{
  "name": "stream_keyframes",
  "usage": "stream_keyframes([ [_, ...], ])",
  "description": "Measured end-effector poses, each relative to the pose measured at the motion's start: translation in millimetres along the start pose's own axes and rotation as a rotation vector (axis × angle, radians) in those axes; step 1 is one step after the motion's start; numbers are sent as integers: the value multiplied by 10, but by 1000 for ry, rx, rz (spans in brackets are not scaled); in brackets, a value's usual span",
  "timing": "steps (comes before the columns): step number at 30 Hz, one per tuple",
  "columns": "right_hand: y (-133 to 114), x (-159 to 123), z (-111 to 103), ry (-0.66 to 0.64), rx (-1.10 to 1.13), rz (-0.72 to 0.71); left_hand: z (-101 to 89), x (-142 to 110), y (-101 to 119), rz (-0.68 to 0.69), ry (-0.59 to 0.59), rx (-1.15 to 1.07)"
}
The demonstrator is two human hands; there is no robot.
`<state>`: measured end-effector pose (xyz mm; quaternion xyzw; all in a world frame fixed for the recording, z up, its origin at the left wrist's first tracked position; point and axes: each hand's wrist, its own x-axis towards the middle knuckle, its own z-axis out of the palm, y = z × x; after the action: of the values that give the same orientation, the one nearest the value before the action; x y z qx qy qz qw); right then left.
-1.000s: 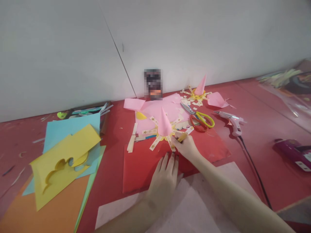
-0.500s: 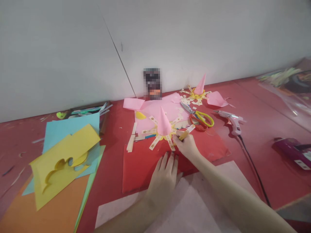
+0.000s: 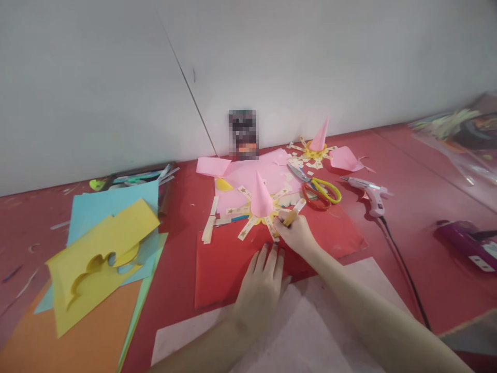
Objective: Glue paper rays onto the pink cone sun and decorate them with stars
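Note:
A yellow-barrelled pen point(image 3: 294, 213) is gripped in my right hand point(image 3: 298, 234), its tip down at a pale paper strip point(image 3: 271, 228) that carries gold markings. That strip is one of several fanning out from a yellow base under a pink paper cone point(image 3: 261, 198). My left hand point(image 3: 262, 277) lies flat with fingers stretched out on the red sheet point(image 3: 217, 274), its fingertips just short of the strip's end. Loose pale strips point(image 3: 209, 223) lie left of the cone. Red-and-yellow-handled scissors point(image 3: 320, 192) rest to its right.
A second pink cone point(image 3: 320, 137) stands near the wall. At right lie a glue gun point(image 3: 371, 194) with its black cord and a purple device point(image 3: 466, 241). Yellow paper point(image 3: 103, 264), blue paper point(image 3: 116, 204) and orange paper point(image 3: 89, 331) overlap at left. A blurred dark object point(image 3: 244, 134) leans on the wall.
My right hand and the pen have shifted only slightly around the strip's outer end, and the pen's tilt differs a little. My left hand stays on the red sheet.

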<state>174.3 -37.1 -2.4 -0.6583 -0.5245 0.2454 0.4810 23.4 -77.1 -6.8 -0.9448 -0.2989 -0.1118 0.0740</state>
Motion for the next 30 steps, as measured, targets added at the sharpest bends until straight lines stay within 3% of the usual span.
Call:
stream_keyframes([
  [30, 15, 6, 4, 8, -7, 15, 24, -11, -11, 16, 26, 9],
])
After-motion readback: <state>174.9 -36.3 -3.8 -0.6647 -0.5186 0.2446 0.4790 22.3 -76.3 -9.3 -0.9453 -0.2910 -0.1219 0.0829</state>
